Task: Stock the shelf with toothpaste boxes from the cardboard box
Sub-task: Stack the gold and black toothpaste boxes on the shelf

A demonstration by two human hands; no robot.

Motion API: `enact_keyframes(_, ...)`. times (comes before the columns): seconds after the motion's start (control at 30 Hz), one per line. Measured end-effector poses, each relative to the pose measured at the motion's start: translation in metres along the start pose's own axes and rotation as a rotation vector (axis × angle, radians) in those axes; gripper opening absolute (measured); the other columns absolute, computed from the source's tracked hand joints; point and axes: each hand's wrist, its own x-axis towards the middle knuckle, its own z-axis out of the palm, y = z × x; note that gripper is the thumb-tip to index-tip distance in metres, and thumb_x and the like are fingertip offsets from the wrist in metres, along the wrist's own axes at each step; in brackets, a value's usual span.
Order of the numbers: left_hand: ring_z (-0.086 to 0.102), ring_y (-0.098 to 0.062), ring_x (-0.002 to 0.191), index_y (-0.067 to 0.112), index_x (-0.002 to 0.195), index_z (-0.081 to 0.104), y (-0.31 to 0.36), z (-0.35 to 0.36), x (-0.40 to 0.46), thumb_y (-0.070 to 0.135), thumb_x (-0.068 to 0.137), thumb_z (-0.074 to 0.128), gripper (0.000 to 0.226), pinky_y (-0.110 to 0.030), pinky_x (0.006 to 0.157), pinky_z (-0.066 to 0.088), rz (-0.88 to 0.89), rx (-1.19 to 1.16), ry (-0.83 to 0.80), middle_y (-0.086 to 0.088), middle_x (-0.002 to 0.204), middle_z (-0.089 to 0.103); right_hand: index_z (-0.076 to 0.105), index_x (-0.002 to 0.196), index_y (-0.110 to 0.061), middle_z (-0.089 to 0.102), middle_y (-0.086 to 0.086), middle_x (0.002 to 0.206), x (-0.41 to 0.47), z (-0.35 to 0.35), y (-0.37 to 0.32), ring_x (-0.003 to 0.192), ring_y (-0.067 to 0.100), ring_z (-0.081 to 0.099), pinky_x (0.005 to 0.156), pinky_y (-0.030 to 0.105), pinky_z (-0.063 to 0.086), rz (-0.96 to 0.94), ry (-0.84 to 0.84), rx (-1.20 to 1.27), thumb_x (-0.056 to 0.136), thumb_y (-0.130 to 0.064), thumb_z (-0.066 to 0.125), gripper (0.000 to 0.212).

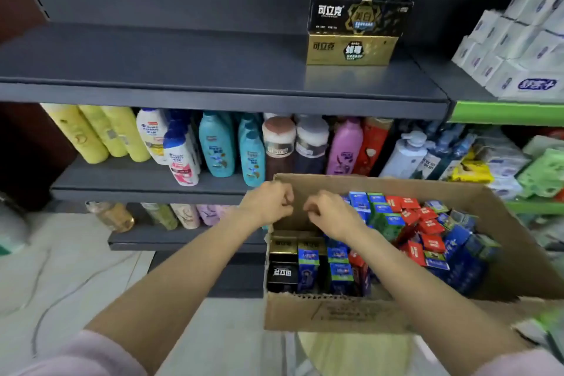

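An open cardboard box sits low at the right, packed with upright toothpaste boxes in blue, green, red, gold and black. My left hand and my right hand hover close together over the box's far left corner, both with fingers curled and nothing visibly in them. On the grey top shelf a black toothpaste box lies stacked on a gold toothpaste box, toward the shelf's right end.
Shampoo and lotion bottles crowd the shelf below, with more bottles lower down. White tissue packs fill the green-edged neighbouring shelf at the right. A pale stool carries the cardboard box. Marbled floor tiles lie at the left.
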Motion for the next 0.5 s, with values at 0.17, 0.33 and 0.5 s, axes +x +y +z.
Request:
enact_keyframes(0.17, 0.04, -0.023, 0.122, 0.024, 0.115, 0.064, 0.003, 0.023, -0.011, 0.045, 0.087, 0.054, 0.036, -0.045, 0.105, 0.026, 0.136, 0.494, -0.129, -0.002, 0.121, 0.058, 0.064, 0.108, -0.018, 0.066, 0.009, 0.11, -0.001, 0.032, 0.004, 0.106, 0.029, 0.061, 0.091, 0.041, 0.05, 0.12, -0.306, -0.031, 0.085, -0.015, 0.062, 0.023)
enact_keyframes(0.33, 0.039, -0.027, 0.128, 0.02, 0.119, 0.059, 0.011, 0.042, -0.006, 0.042, 0.081, 0.068, 0.045, -0.054, 0.113, 0.012, 0.042, 0.613, -0.311, -0.008, 0.124, 0.057, 0.054, 0.125, -0.013, 0.061, 0.014, 0.118, 0.0, 0.046, 0.007, 0.107, 0.03, 0.058, 0.089, 0.037, 0.048, 0.14, -0.475, -0.099, 0.078, -0.012, 0.072, 0.05)
enact_keyframes(0.5, 0.046, -0.025, 0.122, 0.021, 0.116, 0.061, 0.01, 0.054, -0.007, 0.043, 0.076, 0.073, 0.047, -0.047, 0.109, 0.02, 0.03, 0.675, -0.261, -0.005, 0.122, 0.06, 0.054, 0.121, -0.01, 0.058, 0.015, 0.118, -0.003, 0.056, 0.009, 0.106, 0.031, 0.058, 0.088, 0.037, 0.048, 0.125, -0.432, -0.081, 0.08, -0.01, 0.07, 0.044)
